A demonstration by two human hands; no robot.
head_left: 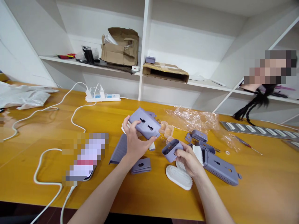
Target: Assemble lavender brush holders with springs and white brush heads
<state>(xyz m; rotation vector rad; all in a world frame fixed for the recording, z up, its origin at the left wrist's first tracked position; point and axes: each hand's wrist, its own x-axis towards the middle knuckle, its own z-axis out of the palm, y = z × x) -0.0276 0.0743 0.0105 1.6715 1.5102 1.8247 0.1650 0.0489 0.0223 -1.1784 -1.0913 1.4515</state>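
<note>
My left hand (135, 141) grips a flat lavender plastic housing (145, 122) with slots in its face, held tilted above the orange table (149, 193). My right hand (189, 161) is closed around a small lavender cup-shaped part (172, 150), its open end turned toward the housing. Just below my right hand lies a white oval brush head (178, 177). A second lavender housing (220, 168) rests to the right of that hand. A ribbed lavender panel (119, 150) and a small lavender piece with a hole (141, 165) lie under my left wrist.
Crumpled clear plastic wrap (195, 119) and more lavender parts (199, 136) lie behind my hands. A phone (82, 161) with white cables sits at the left, and a power strip (102, 97) stands by the wall. Cardboard boxes (120, 46) fill the shelves. A person is at the far right.
</note>
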